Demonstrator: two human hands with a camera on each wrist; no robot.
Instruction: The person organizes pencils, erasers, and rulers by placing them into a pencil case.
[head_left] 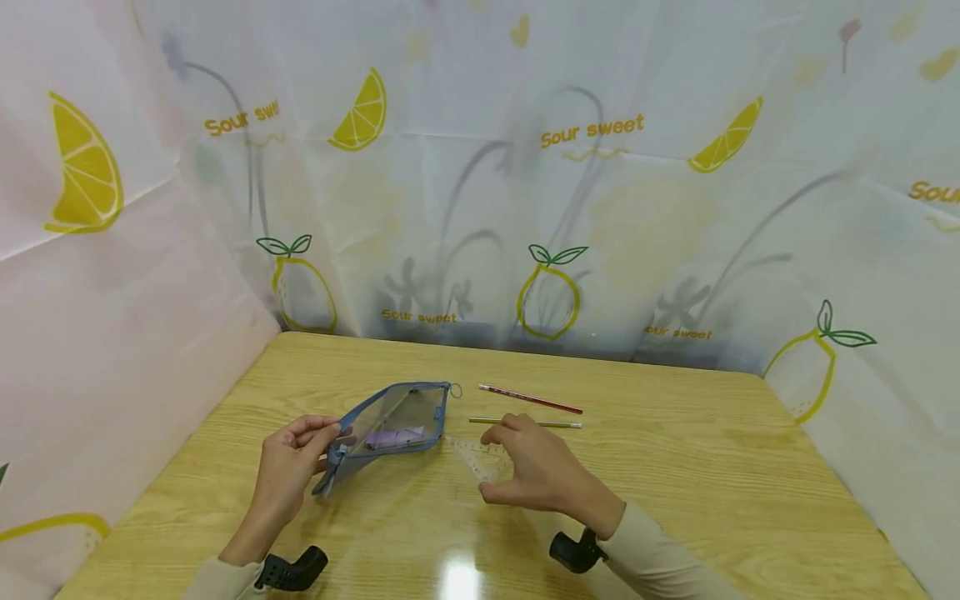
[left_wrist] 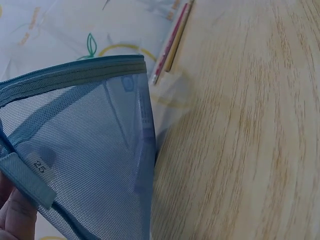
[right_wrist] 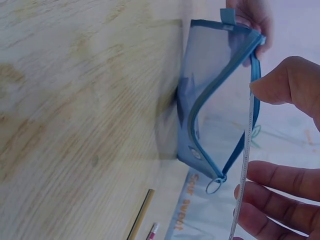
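My left hand [head_left: 288,458] grips one end of a blue mesh zip pouch [head_left: 390,451], thumb and fingers at its corner. The pouch's zip is undone and its mouth gapes. Inside lies a lilac item [head_left: 395,437], blurred through the mesh. To the right of the pouch, my right hand [head_left: 543,471] holds a clear triangular set square [head_left: 472,457] by its edges, thumb on one side and fingers on the other. In the right wrist view the set square [right_wrist: 245,160] appears edge-on, overlapping the pouch's mouth.
Beyond my right hand, a red pencil [head_left: 531,398] and a gold-coloured pencil [head_left: 487,420] lie on the wooden table [head_left: 697,467]. A white curtain [head_left: 450,192] printed with lemons hangs behind the table and along its sides.
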